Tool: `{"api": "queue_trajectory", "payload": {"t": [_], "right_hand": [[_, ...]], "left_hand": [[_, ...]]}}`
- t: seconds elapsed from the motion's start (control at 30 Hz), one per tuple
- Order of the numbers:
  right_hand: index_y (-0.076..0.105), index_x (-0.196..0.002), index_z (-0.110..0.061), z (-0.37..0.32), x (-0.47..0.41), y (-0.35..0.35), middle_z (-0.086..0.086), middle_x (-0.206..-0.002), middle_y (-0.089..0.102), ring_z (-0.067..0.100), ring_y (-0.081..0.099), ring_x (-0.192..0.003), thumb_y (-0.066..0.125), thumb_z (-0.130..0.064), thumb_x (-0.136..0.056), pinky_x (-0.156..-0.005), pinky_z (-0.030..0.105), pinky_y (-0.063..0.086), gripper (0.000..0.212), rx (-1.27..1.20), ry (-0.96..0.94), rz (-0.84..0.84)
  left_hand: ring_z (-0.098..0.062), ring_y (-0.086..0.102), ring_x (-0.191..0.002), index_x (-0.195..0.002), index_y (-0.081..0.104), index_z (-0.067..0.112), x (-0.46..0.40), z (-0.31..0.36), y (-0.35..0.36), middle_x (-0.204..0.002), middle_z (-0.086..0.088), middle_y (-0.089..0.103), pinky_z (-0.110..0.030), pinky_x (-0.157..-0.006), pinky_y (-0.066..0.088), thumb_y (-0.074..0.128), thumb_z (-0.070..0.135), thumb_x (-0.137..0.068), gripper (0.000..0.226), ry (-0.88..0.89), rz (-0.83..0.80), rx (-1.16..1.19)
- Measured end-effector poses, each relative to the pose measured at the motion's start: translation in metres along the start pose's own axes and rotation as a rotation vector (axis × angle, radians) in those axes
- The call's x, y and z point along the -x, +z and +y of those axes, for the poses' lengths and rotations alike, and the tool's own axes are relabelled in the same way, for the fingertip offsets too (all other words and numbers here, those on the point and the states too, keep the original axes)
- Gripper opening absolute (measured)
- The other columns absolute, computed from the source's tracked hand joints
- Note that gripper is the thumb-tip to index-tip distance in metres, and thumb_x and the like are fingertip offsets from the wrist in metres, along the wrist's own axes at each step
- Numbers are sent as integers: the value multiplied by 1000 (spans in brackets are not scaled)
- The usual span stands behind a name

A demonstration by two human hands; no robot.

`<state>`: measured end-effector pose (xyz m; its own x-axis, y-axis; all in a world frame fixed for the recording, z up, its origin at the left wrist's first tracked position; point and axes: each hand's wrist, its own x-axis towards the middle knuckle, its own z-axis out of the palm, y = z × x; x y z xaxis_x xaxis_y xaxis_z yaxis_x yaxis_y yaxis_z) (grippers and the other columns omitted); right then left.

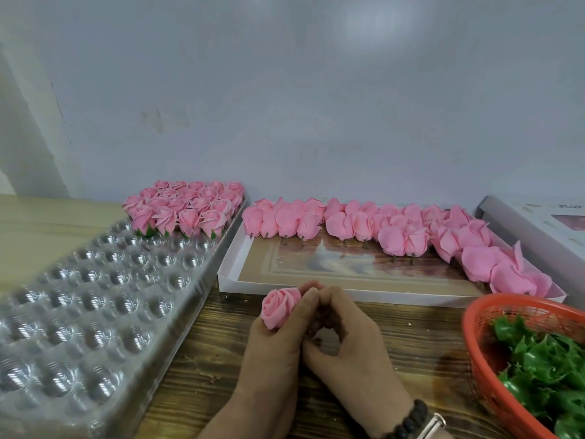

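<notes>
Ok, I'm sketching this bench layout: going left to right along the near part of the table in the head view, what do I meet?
Clear plastic cavity tray → left hand gripping a pink rose head → right hand → orange basket of green calyxes. The white box behind overlaps several.

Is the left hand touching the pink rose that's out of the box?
Touching. The head view shows the left hand with fingers wrapped round the pink rose, no gap between them.
</notes>
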<state>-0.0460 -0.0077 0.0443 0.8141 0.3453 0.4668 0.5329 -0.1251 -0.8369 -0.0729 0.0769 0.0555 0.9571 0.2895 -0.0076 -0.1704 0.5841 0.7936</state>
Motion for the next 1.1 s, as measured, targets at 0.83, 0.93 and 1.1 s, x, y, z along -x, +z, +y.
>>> {"api": "queue_trajectory", "payload": {"t": [0.83, 0.93, 1.1], "right_hand": [[52, -87, -38, 7, -3, -5, -13, -84, 64, 4, 60, -69, 63, -23, -58, -64, 13, 46, 34, 42, 53, 69], [55, -86, -31, 8, -2, -5, -7, -83, 66, 7, 63, -76, 64, -29, -57, -71, 22, 51, 30, 64, 10, 54], [53, -95, -37, 9, -2, -5, -4, -85, 65, 11, 62, -79, 61, -35, -61, -75, 26, 51, 35, 94, -50, 47]], "left_hand": [[-22, 68, -79, -92, 63, 10, -10, 23, -18, -84, -10, 71, -27, -70, 56, 77, 16, -53, 42, 197, -94, -652], [-12, 66, -72, -87, 61, 20, -5, 24, -17, -80, 0, 69, -26, -64, 55, 75, 21, -54, 36, 250, -66, -786], [-14, 65, -76, -85, 58, 23, -5, 32, -16, -82, 1, 68, -33, -70, 56, 67, 24, -61, 26, 307, -82, -911]]}}
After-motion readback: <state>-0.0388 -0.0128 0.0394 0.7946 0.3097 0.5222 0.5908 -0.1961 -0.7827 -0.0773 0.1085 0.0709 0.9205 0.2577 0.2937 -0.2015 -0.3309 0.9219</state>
